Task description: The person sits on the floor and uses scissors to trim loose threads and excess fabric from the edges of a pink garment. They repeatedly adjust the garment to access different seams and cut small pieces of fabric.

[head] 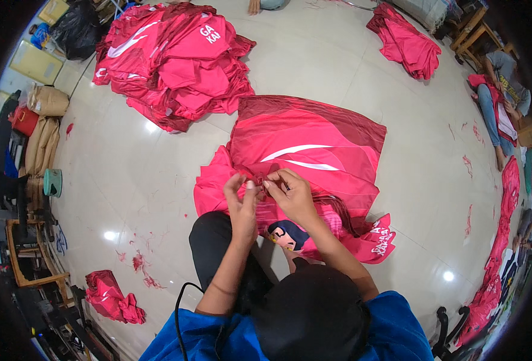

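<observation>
A pink and dark red printed jersey [311, 131] with white curved stripes lies spread on the tiled floor before me. Over its near part, my right hand [288, 189] pinches a small dark red bit of the fabric or thread between thumb and fingers. Just beside it is my left hand [243, 198], slightly blurred, its thumb and index finger raised and apart; whether a thread lies between them is unclear. Below my hands, bunched pink cloth shows a printed cartoon face [286, 235]. A printed pink piece with white lettering [381, 241] lies to the right.
A large heap of pink jerseys [189, 67] lies at the upper left. Smaller bundles are at the upper right [405, 45] and lower left [112, 298]. Red thread scraps [139, 264] litter the floor. A seated person [502, 94] handles cloth at the right, near a long pink pile [496, 261].
</observation>
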Demonstrator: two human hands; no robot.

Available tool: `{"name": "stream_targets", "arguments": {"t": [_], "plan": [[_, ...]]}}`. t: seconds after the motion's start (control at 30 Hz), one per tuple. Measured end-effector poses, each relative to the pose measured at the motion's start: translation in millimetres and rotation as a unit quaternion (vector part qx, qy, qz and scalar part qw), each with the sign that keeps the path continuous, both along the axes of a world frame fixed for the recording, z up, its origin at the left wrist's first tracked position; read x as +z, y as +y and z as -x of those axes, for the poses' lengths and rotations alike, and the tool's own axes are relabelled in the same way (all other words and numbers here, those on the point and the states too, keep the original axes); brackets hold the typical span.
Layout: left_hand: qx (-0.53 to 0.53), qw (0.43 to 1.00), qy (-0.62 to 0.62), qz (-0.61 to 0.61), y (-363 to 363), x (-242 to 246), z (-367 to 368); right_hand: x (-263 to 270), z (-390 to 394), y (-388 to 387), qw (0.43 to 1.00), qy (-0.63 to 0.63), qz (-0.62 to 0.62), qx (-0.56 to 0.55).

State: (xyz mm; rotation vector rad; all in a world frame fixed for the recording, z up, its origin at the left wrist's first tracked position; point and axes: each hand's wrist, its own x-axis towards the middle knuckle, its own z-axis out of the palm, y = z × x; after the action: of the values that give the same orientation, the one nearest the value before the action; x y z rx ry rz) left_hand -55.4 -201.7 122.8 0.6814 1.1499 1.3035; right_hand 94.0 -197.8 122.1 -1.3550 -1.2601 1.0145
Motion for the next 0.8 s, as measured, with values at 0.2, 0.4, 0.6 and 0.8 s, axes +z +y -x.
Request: {"name": "stream_targets", "arguments": {"t": [0.2,0.4,0.6,0.8], "plan": [[-0.007,0.990,0.129,-0.053,-9,-15,-20,-8,6,-3,0.999,-0.029,-0.026,0.009],[-0.033,0.972,0.215,-0.090,7,-38,-12,-17,-10,5,0.992,-0.111,-0.011,0.050],[-0.079,0.993,0.085,-0.018,17,-51,-1,-33,-18,16,0.996,-0.072,-0.040,0.017],[-0.180,0.955,-0.194,0.135,29,-39,9,-42,-21,33,0.996,0.047,0.067,0.023]]}}
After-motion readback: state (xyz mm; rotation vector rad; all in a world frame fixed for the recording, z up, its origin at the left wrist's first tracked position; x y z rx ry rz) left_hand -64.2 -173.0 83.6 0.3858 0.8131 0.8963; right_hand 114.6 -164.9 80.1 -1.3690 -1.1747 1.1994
